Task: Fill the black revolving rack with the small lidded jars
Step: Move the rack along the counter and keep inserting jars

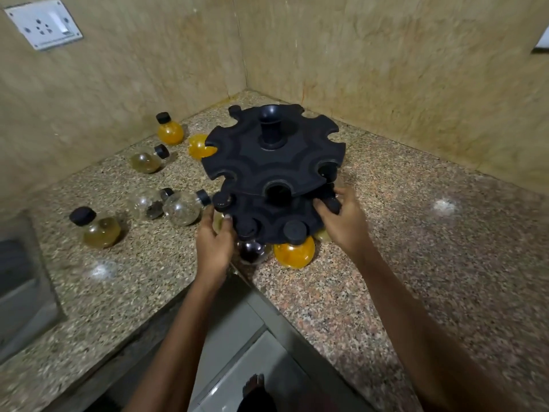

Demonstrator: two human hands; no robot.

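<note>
The black revolving rack [271, 165] stands in the corner of the granite counter, with two notched tiers. Its upper tier shows bare slots. In the lower tier hang an orange jar [294, 252], a dark jar [251, 251] and others that are partly hidden. My left hand [214, 240] grips the lower tier's left edge. My right hand [341, 220] holds a black-lidded jar at the tier's right edge; its body is hidden. Loose round jars with black lids lie to the left: orange [170, 131], clear [145, 162], clear [181, 208] and amber [99, 228].
Stone walls meet just behind the rack. A white wall socket [43, 23] is at the upper left. A steel sink [17, 289] is set in the counter at the far left. The counter's inner edge [237, 272] drops to the floor below my arms.
</note>
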